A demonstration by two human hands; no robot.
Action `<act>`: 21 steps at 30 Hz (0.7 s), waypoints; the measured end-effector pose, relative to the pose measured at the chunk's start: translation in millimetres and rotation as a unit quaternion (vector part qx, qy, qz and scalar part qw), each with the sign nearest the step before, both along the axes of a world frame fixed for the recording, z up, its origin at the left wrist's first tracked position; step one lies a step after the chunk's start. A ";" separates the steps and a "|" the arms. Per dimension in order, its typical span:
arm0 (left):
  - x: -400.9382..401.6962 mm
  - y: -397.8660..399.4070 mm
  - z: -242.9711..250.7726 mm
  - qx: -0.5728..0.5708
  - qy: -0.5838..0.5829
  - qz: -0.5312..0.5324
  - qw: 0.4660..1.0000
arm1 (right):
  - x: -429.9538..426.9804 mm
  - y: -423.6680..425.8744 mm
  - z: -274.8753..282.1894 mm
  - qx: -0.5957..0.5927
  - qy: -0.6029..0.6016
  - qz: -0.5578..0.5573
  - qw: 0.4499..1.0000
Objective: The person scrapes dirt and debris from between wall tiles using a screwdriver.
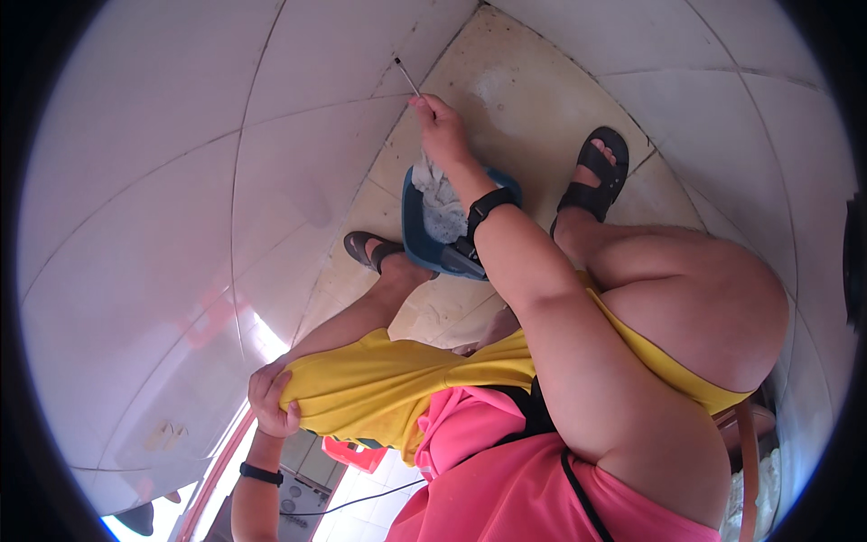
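My right hand point(443, 132) grips a thin, pale rod-like tool point(408, 76) with a dark tip. That tip is at the white wall tile point(325, 61), by a dirty grout line just above the floor; I cannot tell whether it touches. Below this hand stands a blue plastic basin point(414, 237) holding a wet-looking grey-white cloth point(440, 203). Part of the basin is hidden behind my right forearm. My left hand point(272, 400) rests on my left knee, fingers bent over the yellow shorts point(366, 372), with no tool in it.
Beige floor tiles point(521, 81) run into a corner between two tiled walls. My feet in black sandals point(603, 169) stand on either side of the basin. A grey-black object point(464, 259) is at the basin's near rim. Behind me are a red plastic stool point(355, 455) and a dark cable point(372, 500).
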State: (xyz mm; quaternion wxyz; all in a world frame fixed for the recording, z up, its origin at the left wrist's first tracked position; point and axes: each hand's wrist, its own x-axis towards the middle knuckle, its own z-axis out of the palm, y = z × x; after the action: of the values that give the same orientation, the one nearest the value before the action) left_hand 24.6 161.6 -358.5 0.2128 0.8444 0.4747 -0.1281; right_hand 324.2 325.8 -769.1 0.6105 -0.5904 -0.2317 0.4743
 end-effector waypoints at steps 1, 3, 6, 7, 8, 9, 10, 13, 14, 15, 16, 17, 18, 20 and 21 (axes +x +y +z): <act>1.3 1.6 0.5 -0.001 0.001 0.001 1.000 | 1.2 0.7 3.7 -0.001 0.001 0.001 1.000; 3.6 5.2 2.2 -0.003 0.003 -0.006 1.000 | 5.6 2.4 15.7 -0.062 -0.083 0.028 0.994; 3.8 9.7 1.3 -0.010 -0.003 -0.008 1.000 | 10.0 6.6 25.3 -0.097 -0.114 0.041 0.988; 3.2 10.3 1.3 -0.011 -0.004 -0.009 1.000 | 8.8 6.2 22.8 -0.098 -0.115 0.041 0.988; 2.5 10.5 1.7 -0.010 0.000 -0.013 1.000 | 7.6 6.0 21.4 -0.078 -0.112 0.018 0.990; 1.6 10.2 1.8 -0.009 0.005 -0.017 1.000 | 6.7 8.0 23.7 -0.057 -0.107 -0.005 0.993; 1.3 10.0 1.9 -0.007 0.004 -0.017 1.000 | 6.9 11.2 25.9 -0.056 -0.107 -0.005 0.993; 2.7 8.8 1.9 -0.003 -0.001 -0.019 1.000 | 11.7 25.5 39.8 0.026 -0.119 -0.030 0.992; 3.8 9.0 2.0 -0.006 0.000 -0.020 1.000 | 12.7 31.8 46.5 -0.004 -0.064 -0.067 0.996; 4.4 11.0 1.3 -0.006 0.000 -0.024 1.000 | 13.8 36.9 47.3 -0.033 -0.010 -0.106 0.994; 2.9 9.7 0.8 -0.003 -0.002 -0.026 1.000 | 16.4 36.1 45.8 -0.029 -0.012 -0.108 0.994; 0.1 5.8 0.5 -0.001 0.000 -0.023 1.000 | 20.7 32.2 44.0 -0.079 -0.009 -0.107 0.991; -3.6 2.3 -0.5 0.000 0.002 -0.020 1.000 | 21.7 27.4 37.3 -0.130 -0.007 -0.107 0.986; -7.4 -2.7 0.4 0.006 -0.001 -0.020 1.000 | 23.2 19.6 24.9 -0.145 -0.052 -0.063 0.986; -8.0 -5.7 -0.7 0.013 -0.003 -0.015 1.000 | 23.4 18.0 25.9 -0.159 -0.096 -0.012 0.982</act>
State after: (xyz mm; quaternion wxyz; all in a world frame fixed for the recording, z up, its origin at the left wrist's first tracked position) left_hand 16.6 155.9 -359.2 0.2016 0.8543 0.4632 -0.1223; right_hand 347.5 343.7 -743.2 0.4892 -0.7258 -0.2034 0.4388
